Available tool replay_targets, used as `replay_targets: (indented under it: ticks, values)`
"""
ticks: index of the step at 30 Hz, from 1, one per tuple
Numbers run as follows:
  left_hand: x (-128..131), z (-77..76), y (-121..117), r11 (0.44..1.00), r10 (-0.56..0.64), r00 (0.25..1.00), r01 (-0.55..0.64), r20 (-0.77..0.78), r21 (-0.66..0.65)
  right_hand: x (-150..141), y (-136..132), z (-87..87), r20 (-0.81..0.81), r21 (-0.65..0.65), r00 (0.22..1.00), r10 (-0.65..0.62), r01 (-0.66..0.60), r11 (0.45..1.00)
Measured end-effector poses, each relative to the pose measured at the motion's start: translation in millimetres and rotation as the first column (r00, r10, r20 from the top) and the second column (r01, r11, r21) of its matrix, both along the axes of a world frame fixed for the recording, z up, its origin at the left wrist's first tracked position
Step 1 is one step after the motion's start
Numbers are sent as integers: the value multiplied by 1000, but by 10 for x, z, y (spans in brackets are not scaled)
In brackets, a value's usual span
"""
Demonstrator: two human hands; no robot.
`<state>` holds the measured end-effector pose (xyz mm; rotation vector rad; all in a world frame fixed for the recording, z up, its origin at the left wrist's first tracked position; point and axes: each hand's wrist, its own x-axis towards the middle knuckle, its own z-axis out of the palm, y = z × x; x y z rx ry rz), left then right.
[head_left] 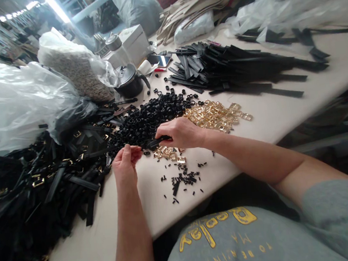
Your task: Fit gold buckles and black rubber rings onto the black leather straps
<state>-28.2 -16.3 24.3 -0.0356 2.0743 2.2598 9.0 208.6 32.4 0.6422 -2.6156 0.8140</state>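
Note:
My right hand [179,133] is closed in a pinch on the end of a black strap [158,142] at the near edge of a heap of small black rings [147,119]. My left hand [126,160] hovers just to its left with fingertips pressed together; what they hold is too small to make out. A pile of gold buckles [218,116] lies right of the rings, and a few more gold buckles [168,154] sit between my hands. Tiny black bits [184,179] are scattered on the white table [253,109] below.
A big heap of black straps with gold buckles [36,188] fills the left. Loose black straps [232,67] lie stacked at the back right. A black kettle [130,80], a phone [160,59], clear plastic bags [7,103] and a bag of chain [81,74] stand behind.

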Motion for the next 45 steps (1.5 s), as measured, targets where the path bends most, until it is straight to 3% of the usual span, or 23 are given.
replay_targets:
  ticks: [3, 6, 10, 13, 15, 17, 20, 22, 25, 27, 28, 32, 35, 39, 45]
  values:
    - [-114, 67, -166, 986, 163, 985, -162, -49, 32, 5, 15, 22, -14, 55, 1000, 0, 1, 998]
    - [-174, 89, -270, 973, 232, 970, -232, -65, 10, 41, 21, 95, -57, 164, 998, -6, 15, 986]
    - [-178, 45, -296, 970, 199, 972, -213, -122, -120, 106, 59, 243, -86, 263, 992, -95, 115, 958]
    - [-138, 2, -274, 938, 71, 982, -126, -176, -324, 118, 82, 293, -34, 294, 989, -141, 145, 945]
    - [-101, -20, -252, 855, -83, 982, -18, -170, -519, 108, 77, 282, 14, 305, 992, -124, 114, 945]
    - [-65, -37, -222, 707, -245, 960, 82, -135, -703, 92, 58, 251, 53, 293, 995, -87, 68, 954]
    - [-32, -59, -168, 507, -398, 909, 104, -126, -855, 73, 23, 196, 82, 223, 996, -37, 18, 975]
    - [-26, -72, -137, 438, -440, 887, 79, -137, -896, 61, 10, 164, 90, 163, 996, -14, -1, 987]
    - [-24, -88, -111, 393, -443, 884, 41, -150, -919, 41, 4, 121, 105, 100, 994, -4, -7, 995]
    - [-17, -94, -100, 411, -420, 893, 29, -161, -911, 28, 4, 96, 116, 78, 993, -12, 3, 997]
    - [-11, -96, -93, 451, -397, 904, 43, -157, -892, 23, 3, 86, 120, 71, 993, -19, 11, 997]
    - [8, -105, -48, 767, -237, 970, 154, -51, -623, 15, -7, 70, 119, 53, 992, -50, 44, 998]
    - [14, -111, -7, 913, -159, 987, 150, 6, -379, 11, -18, 74, 113, 86, 992, -54, 45, 995]
    - [30, -106, 52, 980, -124, 988, 137, 92, -147, 2, -32, 85, 164, 205, 983, -79, 44, 978]
    - [107, -62, 147, 983, -181, 972, 180, 151, 20, 15, -45, 156, 322, 236, 939, -123, 46, 971]
